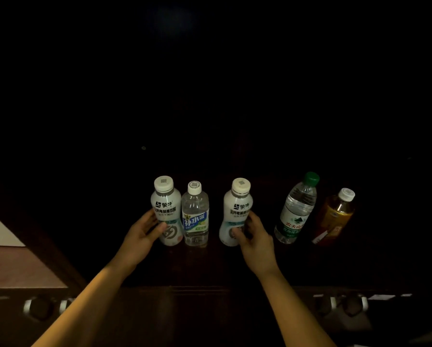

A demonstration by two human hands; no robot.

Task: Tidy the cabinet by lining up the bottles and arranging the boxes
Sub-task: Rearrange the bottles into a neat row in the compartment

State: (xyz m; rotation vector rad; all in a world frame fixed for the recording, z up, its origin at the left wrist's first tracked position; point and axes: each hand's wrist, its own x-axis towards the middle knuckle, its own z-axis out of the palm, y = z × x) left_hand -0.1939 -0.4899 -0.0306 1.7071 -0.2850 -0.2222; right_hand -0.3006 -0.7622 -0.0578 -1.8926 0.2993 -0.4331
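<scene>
Several bottles stand in a row on a dark cabinet shelf (209,266). My left hand (141,234) grips the leftmost white milk-drink bottle (166,209) from its left side. A clear bottle with a blue label (195,216) stands touching that bottle on its right. My right hand (253,236) grips a second white milk-drink bottle (236,209) from its right side. Farther right stand a green-capped water bottle (297,211) and an amber tea bottle with a white cap (335,219). No boxes are visible.
The cabinet interior behind the bottles is very dark. Round cabinet knobs show at the lower left (41,308) and lower right (350,305). A pale floor and white surface (2,236) lie at the left edge.
</scene>
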